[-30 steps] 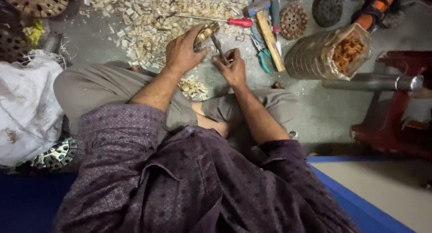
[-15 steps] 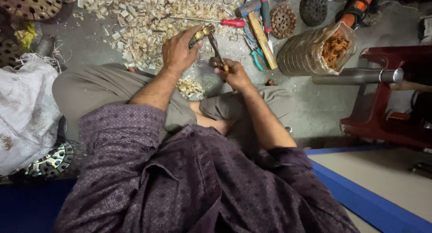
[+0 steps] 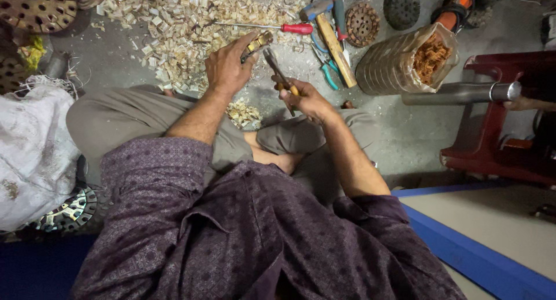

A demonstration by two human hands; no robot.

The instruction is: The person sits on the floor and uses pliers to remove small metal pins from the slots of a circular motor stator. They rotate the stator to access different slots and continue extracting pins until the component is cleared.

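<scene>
— Gripped in the left hand (image 3: 229, 68): one small brass-coloured metal piece (image 3: 256, 44), pinched at the fingertips. What does the other hold?

— One pair of pliers (image 3: 278, 74), the right hand (image 3: 307, 100) wrapped round the handles, the tips pointing to 11 o'clock, just beside the metal piece; whether they touch it cannot be told.

— And on the floor (image 3: 116, 57)?

— At 12 o'clock of the hands, one wide heap of pale chips (image 3: 174, 16). At 1 o'clock, one red-handled screwdriver (image 3: 272, 27), one hammer (image 3: 330, 30) and one pair of teal-handled cutters (image 3: 325, 65). At 2 o'clock, one clear bag (image 3: 405, 59) of coppery scrap. Two perforated round discs (image 3: 362, 23) lie beyond the hammer.
</scene>
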